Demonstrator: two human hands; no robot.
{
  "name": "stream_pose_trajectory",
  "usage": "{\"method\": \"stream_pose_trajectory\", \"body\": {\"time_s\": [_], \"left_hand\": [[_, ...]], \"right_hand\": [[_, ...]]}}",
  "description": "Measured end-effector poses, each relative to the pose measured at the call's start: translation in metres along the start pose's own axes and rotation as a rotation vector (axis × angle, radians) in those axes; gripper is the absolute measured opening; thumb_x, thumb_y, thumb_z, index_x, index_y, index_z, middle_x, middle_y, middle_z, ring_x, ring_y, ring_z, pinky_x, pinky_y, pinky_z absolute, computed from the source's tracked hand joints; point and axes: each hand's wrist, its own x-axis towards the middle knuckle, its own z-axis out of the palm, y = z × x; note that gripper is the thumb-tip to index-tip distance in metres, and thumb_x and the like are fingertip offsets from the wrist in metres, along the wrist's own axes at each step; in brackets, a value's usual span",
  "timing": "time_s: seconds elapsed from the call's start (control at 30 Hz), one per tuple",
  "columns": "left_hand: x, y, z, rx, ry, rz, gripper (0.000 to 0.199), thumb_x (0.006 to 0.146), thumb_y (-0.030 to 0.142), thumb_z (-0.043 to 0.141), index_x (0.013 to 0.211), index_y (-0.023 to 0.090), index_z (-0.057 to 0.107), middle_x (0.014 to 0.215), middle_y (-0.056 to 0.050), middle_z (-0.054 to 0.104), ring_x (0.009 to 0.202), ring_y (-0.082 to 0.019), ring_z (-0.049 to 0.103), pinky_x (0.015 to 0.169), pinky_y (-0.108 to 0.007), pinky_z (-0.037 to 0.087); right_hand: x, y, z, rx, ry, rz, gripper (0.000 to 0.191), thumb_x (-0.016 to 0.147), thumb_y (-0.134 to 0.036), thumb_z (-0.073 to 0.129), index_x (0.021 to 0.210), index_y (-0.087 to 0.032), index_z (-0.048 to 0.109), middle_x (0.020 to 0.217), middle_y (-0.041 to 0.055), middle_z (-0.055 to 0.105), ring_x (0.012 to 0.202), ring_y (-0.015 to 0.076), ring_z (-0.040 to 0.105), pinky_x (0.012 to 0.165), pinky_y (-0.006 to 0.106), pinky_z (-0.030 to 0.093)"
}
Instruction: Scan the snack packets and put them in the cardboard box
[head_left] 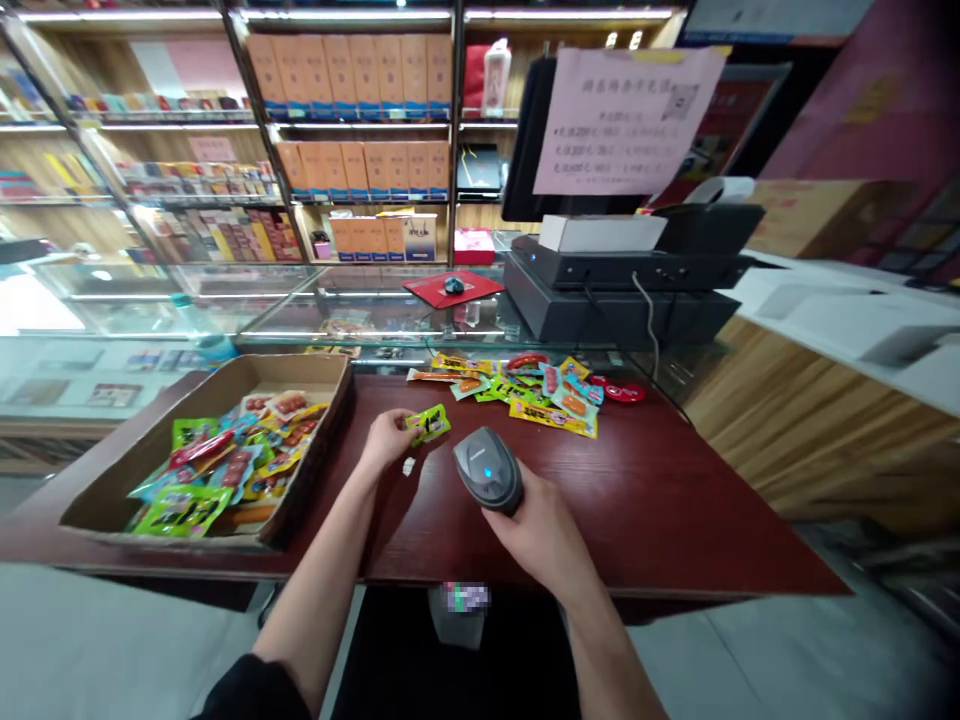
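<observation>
My left hand is closed on the near end of a green snack packet, just above the dark red table. In my right hand is a grey barcode scanner with a blue light on top; its head points toward the packet, and my fingers around the handle are partly hidden. Beyond both hands lies a loose pile of snack packets in yellow, green, blue and red. To the left, a shallow cardboard box holds several more packets of similar kinds.
A small white scrap lies near my left hand on the table. Behind the table, a glass counter carries a red mouse pad with a mouse. A monitor and cash drawer stand at the back right.
</observation>
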Motion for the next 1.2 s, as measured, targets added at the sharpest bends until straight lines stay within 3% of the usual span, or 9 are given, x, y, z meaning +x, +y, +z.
{"method": "stream_pose_trajectory", "body": {"time_s": [0.17, 0.37, 0.6, 0.9, 1.03, 1.13, 1.2], "left_hand": [[-0.039, -0.003, -0.047, -0.495, -0.044, -0.036, 0.055, 0.057, 0.046, 0.087, 0.097, 0.011, 0.075, 0.088, -0.011, 0.075, 0.071, -0.018, 0.067, 0.065, -0.028, 0.049], [-0.079, 0.008, -0.085, -0.572, 0.027, 0.071, 0.047, 0.064, 0.047, 0.084, 0.097, 0.014, 0.077, 0.089, -0.007, 0.076, 0.073, -0.016, 0.066, 0.066, -0.025, 0.048], [-0.098, 0.015, -0.095, -0.586, 0.003, 0.119, 0.044, 0.066, 0.045, 0.083, 0.096, 0.014, 0.078, 0.090, -0.008, 0.077, 0.078, -0.018, 0.068, 0.074, -0.027, 0.050], [-0.103, 0.019, -0.097, -0.594, 0.008, 0.133, 0.040, 0.063, 0.041, 0.084, 0.092, 0.013, 0.078, 0.087, -0.008, 0.077, 0.072, -0.016, 0.066, 0.066, -0.025, 0.048], [-0.108, 0.023, -0.100, -0.572, 0.015, 0.131, 0.044, 0.063, 0.045, 0.084, 0.093, 0.014, 0.077, 0.085, -0.007, 0.076, 0.073, -0.017, 0.067, 0.069, -0.026, 0.049], [-0.111, 0.022, -0.114, -0.559, 0.070, 0.127, 0.046, 0.062, 0.048, 0.085, 0.092, 0.014, 0.077, 0.082, -0.006, 0.075, 0.072, -0.017, 0.066, 0.069, -0.026, 0.049], [-0.110, 0.018, -0.134, -0.512, 0.173, 0.135, 0.046, 0.062, 0.050, 0.083, 0.091, 0.014, 0.076, 0.079, -0.005, 0.074, 0.070, -0.017, 0.065, 0.068, -0.027, 0.049]], "right_hand": [[-0.007, -0.030, 0.019, 0.035, -0.058, -0.083, 0.034, 0.079, -0.018, 0.063, 0.113, -0.022, 0.065, 0.102, 0.0070, 0.075, 0.095, 0.0262, 0.071, 0.084, 0.033, 0.053], [-0.013, -0.057, 0.036, 0.099, -0.116, -0.229, 0.038, 0.079, -0.017, 0.062, 0.117, -0.022, 0.064, 0.109, 0.0067, 0.075, 0.099, 0.0244, 0.071, 0.085, 0.030, 0.053], [-0.017, -0.064, 0.042, 0.084, -0.102, -0.243, 0.040, 0.079, -0.017, 0.063, 0.119, -0.021, 0.063, 0.109, 0.0067, 0.075, 0.099, 0.0238, 0.071, 0.086, 0.031, 0.054], [-0.020, -0.065, 0.039, 0.068, -0.122, -0.185, 0.035, 0.079, -0.018, 0.063, 0.114, -0.022, 0.065, 0.105, 0.0060, 0.075, 0.097, 0.0240, 0.071, 0.084, 0.032, 0.054], [-0.020, -0.067, 0.039, 0.068, -0.114, -0.185, 0.036, 0.079, -0.020, 0.063, 0.114, -0.022, 0.064, 0.105, 0.0061, 0.075, 0.098, 0.0239, 0.071, 0.082, 0.032, 0.053], [-0.020, -0.067, 0.040, 0.064, -0.112, -0.177, 0.029, 0.078, -0.020, 0.063, 0.107, -0.022, 0.065, 0.099, 0.0054, 0.076, 0.090, 0.0227, 0.072, 0.077, 0.030, 0.053], [-0.019, -0.066, 0.041, 0.057, -0.108, -0.171, 0.025, 0.077, -0.021, 0.062, 0.102, -0.022, 0.065, 0.095, 0.0053, 0.076, 0.085, 0.0223, 0.072, 0.074, 0.030, 0.053]]}}
